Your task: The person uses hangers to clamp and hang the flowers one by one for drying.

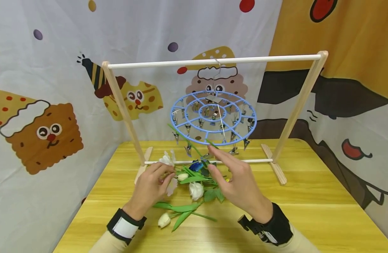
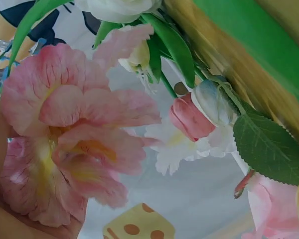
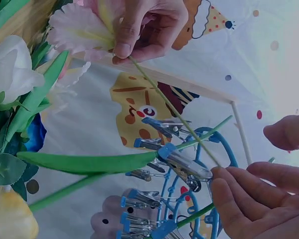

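Observation:
My left hand (image 1: 151, 188) pinches a pale pink ruffled flower (image 2: 84, 109) just below its bloom, thumb against fingertips. From that pinch its thin stem (image 3: 162, 94) runs across to my right hand (image 3: 271, 184). In the right wrist view the right fingertips touch the stem's far end, while the thumb stands apart and the fingers are mostly straight. A round blue clip hanger (image 1: 213, 117) hangs just beyond both hands. Among its metal clips, one clip (image 3: 182, 159) appears to hold a green stem with a long leaf (image 3: 89, 163).
A wooden rack with a white top rail (image 1: 162, 64) bears the hanger. Beneath lie several artificial flowers, among them a white rose (image 1: 196, 190) and a blue flower (image 1: 196, 166). A white tulip (image 1: 164, 220) lies nearer on the wooden table (image 1: 323, 218). Behind hangs a printed cloth (image 1: 143, 31).

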Available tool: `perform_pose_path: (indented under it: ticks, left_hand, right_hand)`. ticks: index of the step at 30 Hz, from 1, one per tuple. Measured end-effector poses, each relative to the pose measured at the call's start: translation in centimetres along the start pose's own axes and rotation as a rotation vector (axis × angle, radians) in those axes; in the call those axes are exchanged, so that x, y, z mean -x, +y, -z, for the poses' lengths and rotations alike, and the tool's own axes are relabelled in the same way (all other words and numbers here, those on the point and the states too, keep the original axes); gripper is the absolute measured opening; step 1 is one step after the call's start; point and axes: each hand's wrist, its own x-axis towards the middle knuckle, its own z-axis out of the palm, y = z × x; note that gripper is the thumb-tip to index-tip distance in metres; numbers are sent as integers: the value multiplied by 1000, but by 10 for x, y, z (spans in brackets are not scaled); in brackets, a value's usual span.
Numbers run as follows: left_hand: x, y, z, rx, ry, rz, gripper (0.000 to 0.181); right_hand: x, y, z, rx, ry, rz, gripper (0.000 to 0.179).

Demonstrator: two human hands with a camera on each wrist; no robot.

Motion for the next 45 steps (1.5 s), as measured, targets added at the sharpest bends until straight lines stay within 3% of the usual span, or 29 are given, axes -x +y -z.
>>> perform_pose_path:
  ticks: [10, 26, 45]
  left_hand:
    - [1, 1, -1, 55, -14, 13, 23]
    - [-2, 11, -7, 237, 4, 39, 24]
    - [-13, 25, -6, 287, 54, 49, 22]
  right_hand:
    - [13, 2, 7, 19, 68, -94, 60]
    - [17, 8, 21, 5, 218, -141, 45]
    - [17, 21, 34, 16, 281, -182, 39]
